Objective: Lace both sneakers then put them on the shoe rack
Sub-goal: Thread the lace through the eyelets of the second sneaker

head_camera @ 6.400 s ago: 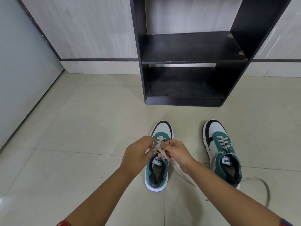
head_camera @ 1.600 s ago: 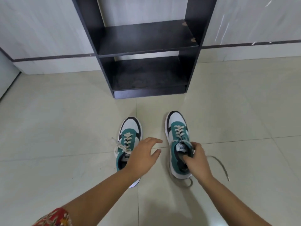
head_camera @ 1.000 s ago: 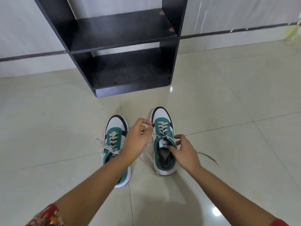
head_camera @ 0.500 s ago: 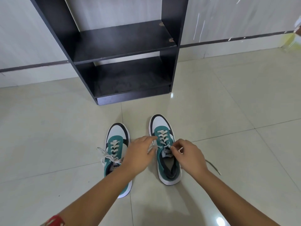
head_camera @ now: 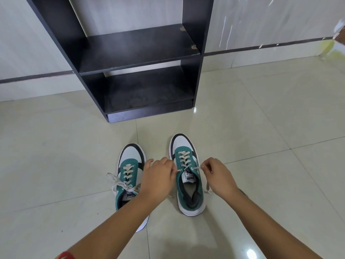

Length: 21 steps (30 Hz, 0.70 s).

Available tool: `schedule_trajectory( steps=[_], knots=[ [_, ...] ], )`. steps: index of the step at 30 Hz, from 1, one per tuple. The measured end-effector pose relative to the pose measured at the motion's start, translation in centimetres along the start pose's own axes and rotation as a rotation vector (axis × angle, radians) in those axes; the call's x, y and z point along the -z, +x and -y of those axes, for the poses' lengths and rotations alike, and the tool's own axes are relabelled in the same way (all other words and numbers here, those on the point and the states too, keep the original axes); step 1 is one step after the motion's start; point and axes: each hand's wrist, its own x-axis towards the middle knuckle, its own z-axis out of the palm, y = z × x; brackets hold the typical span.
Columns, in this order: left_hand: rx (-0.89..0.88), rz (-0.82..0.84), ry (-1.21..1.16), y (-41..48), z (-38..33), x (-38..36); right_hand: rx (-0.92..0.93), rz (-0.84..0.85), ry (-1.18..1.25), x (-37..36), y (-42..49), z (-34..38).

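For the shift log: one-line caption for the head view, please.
Left hand and right hand pull lace ends on the right sneaker; left sneaker tied, shoe rack ahead.

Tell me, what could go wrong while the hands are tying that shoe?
The left hand and right hand each pinch a lace end of the right sneaker; if one slips, the lace may go slack. The left forearm lies over the left sneaker, so it might nudge that shoe or its loose bow. The shoe rack is bare, so both shoes must still be carried there.
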Motion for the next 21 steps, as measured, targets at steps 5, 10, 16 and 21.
schedule_trajectory(
  steps=[5, 10, 16, 21],
  knots=[
    [0.034, 0.058, 0.031, -0.6, 1.2, -0.5, -0.131, 0.099, 0.219, -0.4, -0.6, -0.9],
    [0.035, 0.052, 0.044, -0.7, 2.1, -0.4, -0.163, 0.056, 0.313, -0.2, -1.0, -1.4],
    [0.037, 0.032, 0.008, -1.1, 3.0, -0.9, -0.216, 0.045, 0.347, -0.1, -1.1, -2.0],
    [0.041, 0.027, 0.013, -0.9, 3.0, -0.9, -0.212, 0.031, 0.364, -0.1, -1.0, -2.3]
  ],
)
